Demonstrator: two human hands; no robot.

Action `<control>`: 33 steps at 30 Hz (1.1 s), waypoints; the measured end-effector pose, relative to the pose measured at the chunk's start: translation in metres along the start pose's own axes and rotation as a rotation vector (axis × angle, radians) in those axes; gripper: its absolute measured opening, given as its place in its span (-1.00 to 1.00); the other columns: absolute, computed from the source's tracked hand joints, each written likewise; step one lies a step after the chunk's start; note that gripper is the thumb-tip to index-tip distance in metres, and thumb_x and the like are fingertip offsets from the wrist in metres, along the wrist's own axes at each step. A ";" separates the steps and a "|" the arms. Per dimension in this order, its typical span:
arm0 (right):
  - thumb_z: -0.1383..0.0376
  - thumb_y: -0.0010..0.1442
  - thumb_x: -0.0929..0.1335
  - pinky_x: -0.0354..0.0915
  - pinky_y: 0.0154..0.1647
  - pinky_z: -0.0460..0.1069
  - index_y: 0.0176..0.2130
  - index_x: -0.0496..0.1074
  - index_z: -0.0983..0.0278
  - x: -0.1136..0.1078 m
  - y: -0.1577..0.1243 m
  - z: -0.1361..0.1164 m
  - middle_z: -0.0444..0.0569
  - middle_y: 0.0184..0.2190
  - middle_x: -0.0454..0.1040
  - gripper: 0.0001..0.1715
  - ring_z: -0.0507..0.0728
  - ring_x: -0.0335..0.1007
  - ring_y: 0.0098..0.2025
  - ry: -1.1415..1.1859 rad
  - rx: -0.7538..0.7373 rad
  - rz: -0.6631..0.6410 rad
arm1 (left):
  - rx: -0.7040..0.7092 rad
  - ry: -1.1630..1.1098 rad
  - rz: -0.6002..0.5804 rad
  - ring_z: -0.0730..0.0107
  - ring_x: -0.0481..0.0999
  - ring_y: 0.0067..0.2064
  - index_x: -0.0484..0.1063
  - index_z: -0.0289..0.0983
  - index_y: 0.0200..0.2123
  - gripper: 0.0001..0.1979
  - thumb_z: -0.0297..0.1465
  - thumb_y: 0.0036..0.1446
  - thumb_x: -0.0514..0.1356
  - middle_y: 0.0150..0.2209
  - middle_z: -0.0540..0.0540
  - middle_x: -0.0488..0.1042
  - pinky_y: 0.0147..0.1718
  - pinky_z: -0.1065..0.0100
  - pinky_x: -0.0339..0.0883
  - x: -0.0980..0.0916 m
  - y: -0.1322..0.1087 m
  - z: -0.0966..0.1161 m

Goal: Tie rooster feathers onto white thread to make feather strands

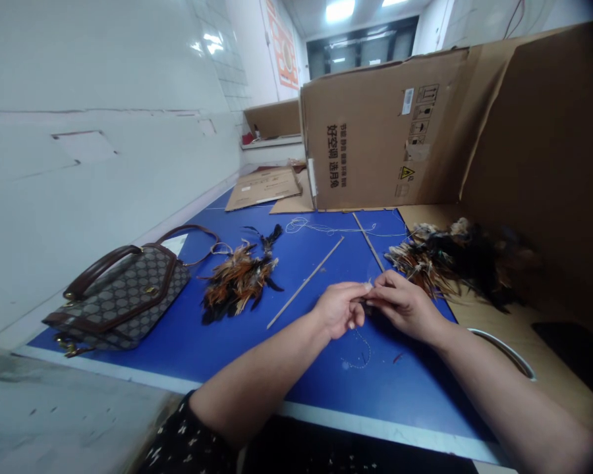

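Over the blue tabletop (pixel 296 359), my left hand (pixel 340 308) and my right hand (pixel 406 308) meet, thumbs and fingertips pinched together. Between them shows a small pale-tipped piece (pixel 368 285), mostly covered by the fingers; a dark bit below it is too blurred to name. A thin beaded-looking strand (pixel 368 352) curves on the table just below the hands. To the left lies a pile of brown and black feathers (pixel 240 280). A second bunch of feathers (pixel 425 257), tied with pale ends, lies beyond my right hand.
A brown patterned handbag (pixel 128 299) stands at the left. Two thin sticks, one a pale stick (pixel 305 283), lie across the table near loose white thread (pixel 326 228). A large cardboard box (pixel 375 138) walls off the back, with flat cardboard (pixel 264 187) beside it.
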State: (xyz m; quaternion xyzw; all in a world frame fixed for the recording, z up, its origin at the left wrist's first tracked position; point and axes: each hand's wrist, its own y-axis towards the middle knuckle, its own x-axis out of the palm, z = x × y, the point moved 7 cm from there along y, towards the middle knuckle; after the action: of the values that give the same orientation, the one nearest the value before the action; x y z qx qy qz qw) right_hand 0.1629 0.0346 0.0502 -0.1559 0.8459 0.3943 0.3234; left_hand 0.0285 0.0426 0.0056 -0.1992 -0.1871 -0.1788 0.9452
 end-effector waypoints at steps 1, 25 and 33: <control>0.24 0.37 0.36 0.45 -0.19 -0.02 -0.04 0.62 0.06 0.001 0.000 0.000 0.02 -0.21 0.42 -0.75 0.11 0.44 -0.23 -0.002 0.000 0.001 | -0.004 0.003 0.016 0.56 0.35 -0.73 0.46 -0.36 -0.25 -0.66 -0.22 0.07 0.39 -0.54 0.02 0.43 -0.80 0.50 -0.09 -0.001 0.000 0.000; 0.04 0.22 0.50 0.50 -0.20 0.03 -0.26 0.65 0.21 -0.015 0.002 0.021 0.04 -0.13 0.49 -0.71 0.11 0.47 -0.23 0.546 0.347 0.087 | 0.184 0.138 -0.010 0.59 0.25 -0.73 0.54 -0.38 -0.21 -0.55 -0.08 0.10 0.37 -0.62 -0.01 0.45 -0.74 0.48 -0.15 0.004 -0.001 0.000; 0.07 0.24 0.49 0.47 -0.05 0.05 -0.18 0.65 0.20 -0.019 0.004 0.017 0.03 -0.18 0.56 -0.73 0.15 0.51 -0.14 0.417 0.276 0.142 | 0.182 0.066 -0.122 0.60 0.33 -0.60 0.55 -0.42 -0.31 -0.59 -0.13 0.08 0.41 -0.49 -0.09 0.50 -0.65 0.47 0.04 0.009 0.002 -0.001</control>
State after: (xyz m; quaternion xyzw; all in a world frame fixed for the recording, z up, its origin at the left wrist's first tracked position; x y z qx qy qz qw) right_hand 0.1826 0.0501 0.0570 -0.1283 0.9490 0.2561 0.1319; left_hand 0.0369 0.0418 0.0082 -0.0948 -0.1830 -0.2249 0.9523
